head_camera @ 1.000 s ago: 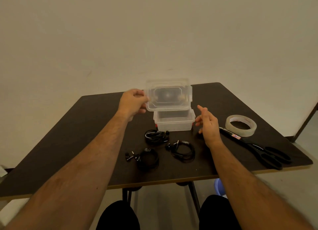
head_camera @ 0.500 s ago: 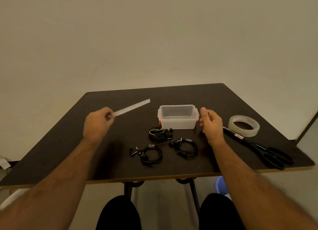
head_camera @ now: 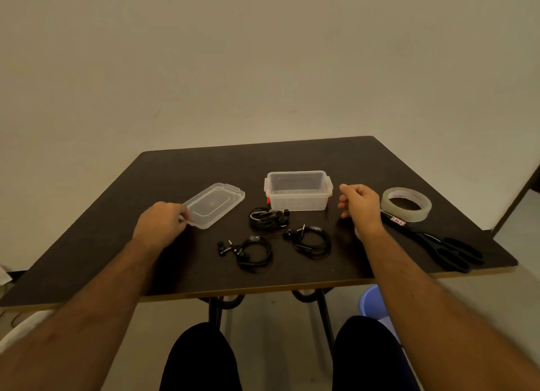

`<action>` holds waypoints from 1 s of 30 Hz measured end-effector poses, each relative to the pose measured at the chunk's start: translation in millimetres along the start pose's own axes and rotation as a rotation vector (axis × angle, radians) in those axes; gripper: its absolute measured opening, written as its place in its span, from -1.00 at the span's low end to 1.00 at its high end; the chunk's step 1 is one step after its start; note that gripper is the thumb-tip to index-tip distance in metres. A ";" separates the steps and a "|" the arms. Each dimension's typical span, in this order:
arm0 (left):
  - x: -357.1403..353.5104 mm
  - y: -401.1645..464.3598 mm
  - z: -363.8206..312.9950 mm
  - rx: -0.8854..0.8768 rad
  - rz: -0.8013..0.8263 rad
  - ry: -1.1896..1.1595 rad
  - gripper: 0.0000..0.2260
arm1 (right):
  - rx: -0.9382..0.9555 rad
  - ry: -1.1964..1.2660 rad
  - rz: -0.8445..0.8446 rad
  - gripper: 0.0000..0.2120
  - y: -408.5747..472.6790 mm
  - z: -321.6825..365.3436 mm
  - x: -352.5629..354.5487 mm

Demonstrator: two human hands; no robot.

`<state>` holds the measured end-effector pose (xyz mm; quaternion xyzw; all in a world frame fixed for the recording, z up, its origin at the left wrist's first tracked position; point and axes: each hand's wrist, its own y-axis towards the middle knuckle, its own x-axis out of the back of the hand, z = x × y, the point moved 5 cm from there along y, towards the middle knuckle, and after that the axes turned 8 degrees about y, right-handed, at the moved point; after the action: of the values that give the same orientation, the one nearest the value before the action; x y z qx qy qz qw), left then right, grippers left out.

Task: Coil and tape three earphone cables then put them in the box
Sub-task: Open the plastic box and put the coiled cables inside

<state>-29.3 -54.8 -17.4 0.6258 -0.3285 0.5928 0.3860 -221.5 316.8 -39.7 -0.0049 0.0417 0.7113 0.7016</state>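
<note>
A: Where does the box (head_camera: 298, 190) sit?

B: On the dark table (head_camera: 117, 215), a little past centre toward twelve o'clock. It is a clear plastic tub, open at the top, with nothing visible inside it.

A: And its lid (head_camera: 214, 205)?

B: Lying flat on the table at about nine o'clock from the box, well apart from it. The left hand (head_camera: 160, 225) is at the lid's near corner, fingers curled down onto the edge; it seems to pinch that corner, though the fingertips are hidden behind the knuckles.

A: The right hand (head_camera: 361, 206)?

B: It hovers just at three o'clock of the box, not touching it. The fingers are loosely curled with the thumb out, and it holds nothing.

A: The earphones?

B: Three black coils lie on the table at six o'clock from the box. The nearest coil (head_camera: 268, 218) is just beside the box's front wall. A second coil (head_camera: 311, 240) lies at five o'clock of that one, and a third coil (head_camera: 251, 251) at seven o'clock. All are apart from each other. Whether tape binds them cannot be told.

A: Anything else?

B: A roll of clear tape (head_camera: 406, 205) at three o'clock of the right hand, and black scissors (head_camera: 438, 244) running from it toward five o'clock.
</note>
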 end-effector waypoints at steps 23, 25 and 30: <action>35.2 5.6 -178.7 -0.401 -0.223 -0.177 -0.82 | 0.060 -1.032 0.501 -0.97 -42.9 10.8 -46.1; 36.6 5.4 -183.2 -0.411 -0.217 -0.181 -0.80 | 0.079 -1.009 0.500 -0.99 -42.2 12.8 -46.8; 38.2 7.0 -179.2 -0.399 -0.219 -0.185 -0.82 | 0.082 -0.912 0.516 -0.96 -41.2 18.7 -46.1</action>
<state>-119.7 100.0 21.2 0.6205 -0.4033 0.4109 0.5323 -178.7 272.5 -20.2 0.3432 -0.2403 0.7885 0.4502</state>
